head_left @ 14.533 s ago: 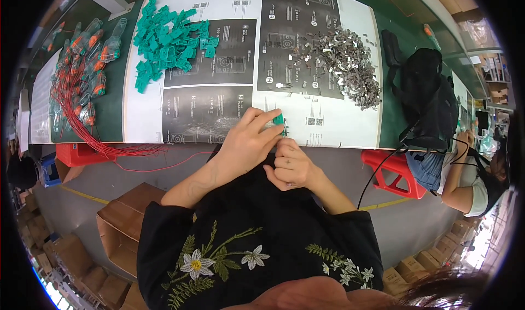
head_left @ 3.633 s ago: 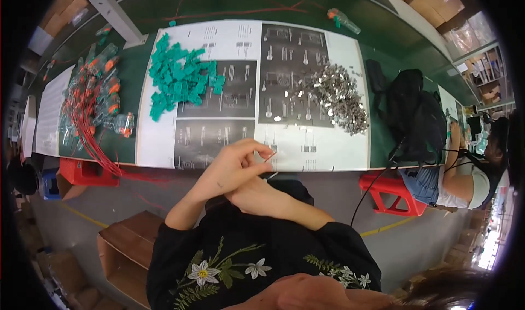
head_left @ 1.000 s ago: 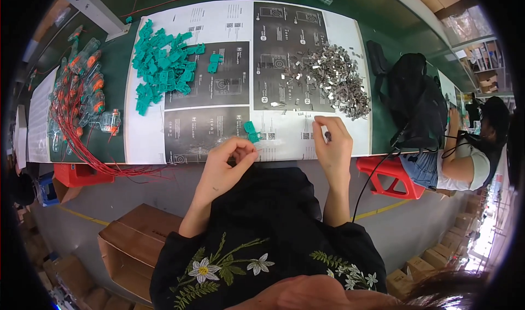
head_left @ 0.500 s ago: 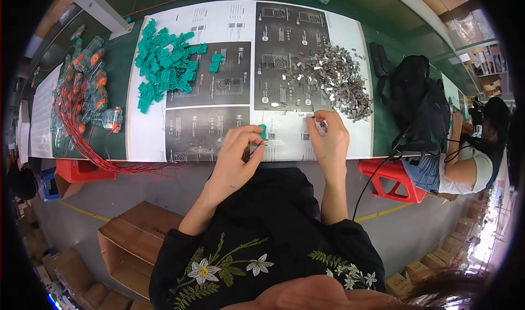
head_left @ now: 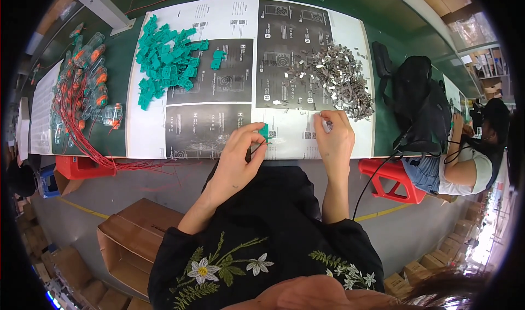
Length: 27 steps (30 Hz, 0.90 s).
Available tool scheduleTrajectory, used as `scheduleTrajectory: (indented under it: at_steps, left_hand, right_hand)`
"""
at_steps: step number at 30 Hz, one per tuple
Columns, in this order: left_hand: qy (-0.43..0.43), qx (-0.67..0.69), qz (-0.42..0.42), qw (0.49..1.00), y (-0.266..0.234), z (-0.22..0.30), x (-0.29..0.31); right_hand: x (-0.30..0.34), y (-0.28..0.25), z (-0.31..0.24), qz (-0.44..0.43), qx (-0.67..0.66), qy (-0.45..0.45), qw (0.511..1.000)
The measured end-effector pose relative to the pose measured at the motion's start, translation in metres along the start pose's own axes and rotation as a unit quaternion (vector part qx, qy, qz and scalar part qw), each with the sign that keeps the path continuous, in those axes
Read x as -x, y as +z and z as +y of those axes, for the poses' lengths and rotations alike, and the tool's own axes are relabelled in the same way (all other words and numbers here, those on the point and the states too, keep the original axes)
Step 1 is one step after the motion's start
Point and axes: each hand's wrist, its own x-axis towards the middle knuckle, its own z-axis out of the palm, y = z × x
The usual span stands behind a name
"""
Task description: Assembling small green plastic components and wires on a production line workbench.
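Observation:
Near the table's front edge, my left hand [head_left: 239, 152] is closed in a pinch on a small green plastic part [head_left: 264, 130], which sticks out past the fingertips. Over the white paper, my right hand [head_left: 335, 140] has its thumb and forefinger drawn together; whatever lies between them is too small to make out. Just beyond that hand spreads a heap of small metal pieces [head_left: 350, 85], silvery and dark, with strays scattered to its left. A pile of green plastic parts [head_left: 164, 64] lies at the far left of the paper, with another green part [head_left: 218, 59] apart from it.
Printed black-and-white sheets [head_left: 210, 124] cover the green table. Clear-and-orange plastic housings [head_left: 93, 85] with red wires [head_left: 82, 140] lie at the left. A black bag [head_left: 410, 102] sits at the right, near another person [head_left: 465, 165]. A cardboard box [head_left: 136, 239] and red stools [head_left: 391, 181] stand below.
My right hand has shifted slightly to the right, toward the metal heap. My left hand keeps the green part in nearly the same spot.

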Motion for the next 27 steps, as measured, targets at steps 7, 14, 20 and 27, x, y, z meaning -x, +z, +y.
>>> scheduleTrajectory:
  at_steps: [7, 14, 20, 27]
  left_hand:
    - [-0.115, 0.08, -0.043, 0.989, -0.015, 0.005, 0.009]
    - [-0.112, 0.18, -0.054, 0.976, -0.015, 0.015, 0.012]
    - [-0.064, 0.16, -0.035, 0.984, -0.016, 0.022, 0.012]
    - [-0.041, 0.108, 0.003, 0.993, -0.014, 0.028, 0.014]
  right_hand:
    - [0.003, -0.021, 0.008, -0.098, -0.01, -0.024, 0.995]
    - [0.045, -0.019, -0.038, -0.148, -0.278, 0.0, 0.949]
    - [0.063, -0.001, -0.037, -0.053, -0.329, -0.083, 0.939]
    - [0.066, 0.006, -0.037, -0.025, -0.326, -0.116, 0.938]
